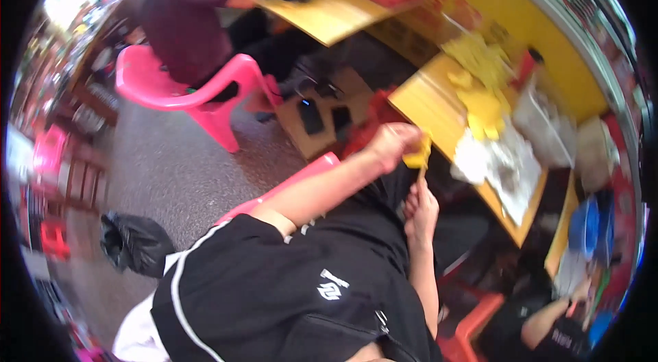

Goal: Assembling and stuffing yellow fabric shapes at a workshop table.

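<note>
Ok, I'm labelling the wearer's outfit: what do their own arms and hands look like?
The left hand and right hand are gloveless, forearms bare. The black short-sleeved top has white piping on its left side and a white chest logo. Blur hides any rings.

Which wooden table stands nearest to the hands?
The right table, bearing yellow pieces and white sheeting; the upper-left table, before the person in maroon, stands farther away.
</note>
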